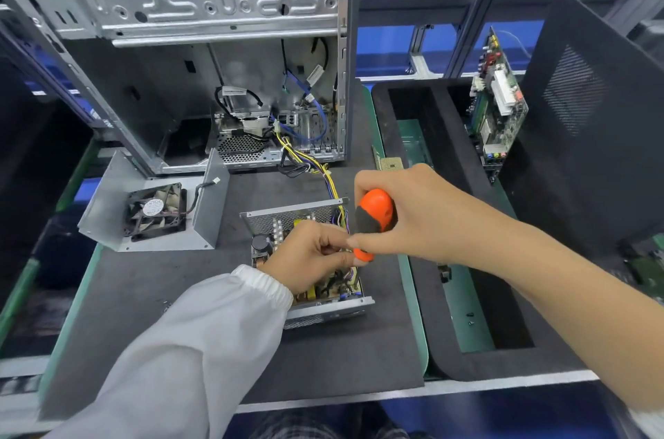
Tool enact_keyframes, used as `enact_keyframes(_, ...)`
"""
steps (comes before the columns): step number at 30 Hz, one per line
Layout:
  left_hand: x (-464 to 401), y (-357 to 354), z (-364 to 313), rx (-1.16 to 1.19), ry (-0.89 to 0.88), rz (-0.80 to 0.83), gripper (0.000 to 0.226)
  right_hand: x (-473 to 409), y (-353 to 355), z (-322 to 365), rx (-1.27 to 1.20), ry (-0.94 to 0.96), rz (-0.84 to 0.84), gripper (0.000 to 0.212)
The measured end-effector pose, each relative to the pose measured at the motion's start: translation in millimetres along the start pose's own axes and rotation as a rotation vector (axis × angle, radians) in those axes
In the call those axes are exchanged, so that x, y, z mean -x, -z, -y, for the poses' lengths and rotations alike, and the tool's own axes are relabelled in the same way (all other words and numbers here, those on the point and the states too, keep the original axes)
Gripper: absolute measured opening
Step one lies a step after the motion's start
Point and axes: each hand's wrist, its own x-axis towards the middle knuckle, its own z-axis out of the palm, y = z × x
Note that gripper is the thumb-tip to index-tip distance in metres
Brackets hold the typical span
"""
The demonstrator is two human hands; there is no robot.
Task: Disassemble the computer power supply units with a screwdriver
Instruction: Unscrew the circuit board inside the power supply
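Observation:
An opened power supply unit (pixel 287 219) lies on the dark mat at the middle, its circuit board and capacitor bare. My right hand (pixel 406 216) grips the orange and black handle of a screwdriver (pixel 375 212), held upright over the board. My left hand (pixel 309 255) rests on the board with fingers curled beside the screwdriver's lower end; the shaft and tip are hidden behind it. Yellow and black wires (pixel 328 176) run from the unit to the computer case. The unit's removed metal cover with its fan (pixel 154 212) lies to the left.
An open grey computer case (pixel 222 54) stands at the back of the mat. On the right a black foam tray (pixel 431 158) holds loose screws, and a green circuit board (pixel 499 104) leans upright against a black mesh panel (pixel 589 122).

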Motion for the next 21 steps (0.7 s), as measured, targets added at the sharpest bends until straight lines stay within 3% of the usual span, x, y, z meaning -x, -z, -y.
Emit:
enact_keyframes(4, 0, 0, 4, -0.025, -0.024, -0.029, 0.038, -4, 10, 4, 0.065, 0.008, 0.116, 0.034)
enact_keyframes(8, -2, 0, 11, 0.05, 0.033, -0.034, 0.012, -9, 16, 7, 0.116, 0.051, 0.175, 0.027)
enact_keyframes(12, -4, 1, 20, 0.0, -0.007, -0.09, 0.032, -15, 10, 14, 0.232, 0.002, 0.096, 0.048)
enact_keyframes(15, -3, 2, 19, -0.036, -0.019, -0.124, 0.034, -19, 6, 15, 0.274, 0.027, 0.052, 0.042)
enact_keyframes(17, -2, 3, 15, -0.219, -0.035, -0.119, 0.037, -18, 7, 14, 0.263, 0.037, 0.029, 0.039)
enact_keyframes(21, 5, -3, 7, -0.99, -0.157, 0.0, 0.034, -12, 14, 8, 0.224, 0.001, -0.042, 0.036)
